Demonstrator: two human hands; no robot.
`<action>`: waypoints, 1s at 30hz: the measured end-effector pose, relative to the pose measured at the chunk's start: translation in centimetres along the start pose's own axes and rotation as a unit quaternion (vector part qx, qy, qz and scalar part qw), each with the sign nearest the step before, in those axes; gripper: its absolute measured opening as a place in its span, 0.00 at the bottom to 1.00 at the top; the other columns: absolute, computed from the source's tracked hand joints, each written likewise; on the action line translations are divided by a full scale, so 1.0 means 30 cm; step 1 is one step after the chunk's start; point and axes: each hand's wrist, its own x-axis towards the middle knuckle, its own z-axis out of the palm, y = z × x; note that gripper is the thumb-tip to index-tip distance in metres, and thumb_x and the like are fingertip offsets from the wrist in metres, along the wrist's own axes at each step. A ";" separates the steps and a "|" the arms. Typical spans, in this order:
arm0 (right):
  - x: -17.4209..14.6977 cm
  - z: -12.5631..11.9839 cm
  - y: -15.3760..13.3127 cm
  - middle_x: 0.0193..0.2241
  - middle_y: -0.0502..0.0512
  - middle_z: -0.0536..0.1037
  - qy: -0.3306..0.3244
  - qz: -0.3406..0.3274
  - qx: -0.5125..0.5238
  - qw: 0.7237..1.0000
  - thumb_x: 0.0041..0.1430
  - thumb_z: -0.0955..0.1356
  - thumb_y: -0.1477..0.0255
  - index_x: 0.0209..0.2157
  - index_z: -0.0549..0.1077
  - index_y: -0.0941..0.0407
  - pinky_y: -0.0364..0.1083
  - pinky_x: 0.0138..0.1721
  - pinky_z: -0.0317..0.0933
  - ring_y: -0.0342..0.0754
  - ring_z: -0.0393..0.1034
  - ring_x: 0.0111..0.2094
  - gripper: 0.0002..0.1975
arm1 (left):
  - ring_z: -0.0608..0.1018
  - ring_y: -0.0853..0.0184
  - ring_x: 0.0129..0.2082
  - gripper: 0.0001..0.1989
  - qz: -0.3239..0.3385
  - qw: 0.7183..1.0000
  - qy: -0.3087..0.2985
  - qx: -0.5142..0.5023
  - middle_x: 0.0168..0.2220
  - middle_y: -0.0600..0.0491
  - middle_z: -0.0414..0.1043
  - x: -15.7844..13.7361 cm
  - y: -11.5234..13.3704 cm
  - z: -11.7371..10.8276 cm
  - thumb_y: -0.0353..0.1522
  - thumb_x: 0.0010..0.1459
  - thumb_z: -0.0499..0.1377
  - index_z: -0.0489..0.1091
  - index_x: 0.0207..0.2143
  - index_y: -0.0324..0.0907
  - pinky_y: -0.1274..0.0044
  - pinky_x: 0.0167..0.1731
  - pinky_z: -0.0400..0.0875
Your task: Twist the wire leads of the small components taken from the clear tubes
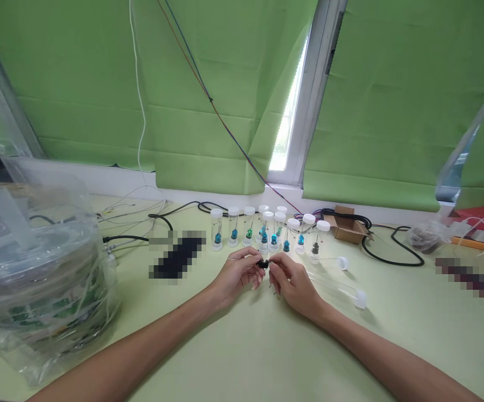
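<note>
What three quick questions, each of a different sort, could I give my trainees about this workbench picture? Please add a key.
1. Multiple choice: what is the left hand pinching?
a) a red bag
b) a small black piece
c) a white cord

2. True or false: the upright tubes are topped with white caps.

3. Fill the gap: two lying tubes rest on the table, nearer the person's ____ hand.

Key: 1. b; 2. True; 3. right.
</note>
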 end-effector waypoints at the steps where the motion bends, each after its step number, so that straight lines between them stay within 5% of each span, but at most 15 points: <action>1: 0.001 0.000 0.001 0.21 0.46 0.68 -0.001 0.001 -0.001 1.000 0.67 0.58 0.64 0.34 0.64 0.55 0.41 0.21 0.56 0.40 0.60 0.17 0.11 | 0.72 0.71 0.19 0.06 0.001 1.000 -0.003 0.006 0.23 0.51 0.73 -0.001 -0.001 0.000 0.33 0.56 0.60 0.66 0.31 0.40 0.80 0.20 0.65; 7: 0.004 0.000 0.016 0.16 0.46 0.66 0.001 0.005 -0.031 1.000 0.68 0.55 0.62 0.24 0.61 0.54 0.41 0.22 0.55 0.40 0.58 0.16 0.20 | 0.72 0.71 0.19 0.07 0.001 0.999 -0.018 0.034 0.22 0.51 0.72 -0.011 0.003 0.014 0.33 0.56 0.60 0.65 0.30 0.40 0.80 0.19 0.64; 17: 0.000 0.006 0.021 0.15 0.47 0.65 0.016 0.016 -0.030 0.999 0.69 0.54 0.60 0.22 0.63 0.55 0.42 0.22 0.56 0.40 0.59 0.16 0.24 | 0.72 0.71 0.19 0.06 -0.006 0.999 -0.024 0.023 0.22 0.51 0.72 -0.009 0.000 0.016 0.33 0.56 0.60 0.65 0.30 0.40 0.80 0.19 0.64; 25: 0.000 0.005 -0.005 0.32 0.52 0.73 0.047 0.009 -0.008 0.999 0.66 0.60 0.61 0.45 0.66 0.55 0.41 0.21 0.59 0.40 0.64 0.20 0.14 | 0.73 0.72 0.23 0.04 -0.017 0.999 0.017 -0.043 0.24 0.51 0.71 0.001 0.013 0.010 0.30 0.54 0.61 0.68 0.30 0.38 0.83 0.19 0.64; 30: -0.002 0.007 -0.003 0.35 0.54 0.73 0.039 0.007 -0.012 0.999 0.65 0.61 0.64 0.45 0.66 0.54 0.41 0.21 0.60 0.40 0.66 0.21 0.11 | 0.73 0.72 0.24 0.04 -0.023 0.998 0.021 -0.051 0.23 0.51 0.70 0.005 0.009 0.007 0.30 0.53 0.61 0.68 0.30 0.38 0.84 0.19 0.64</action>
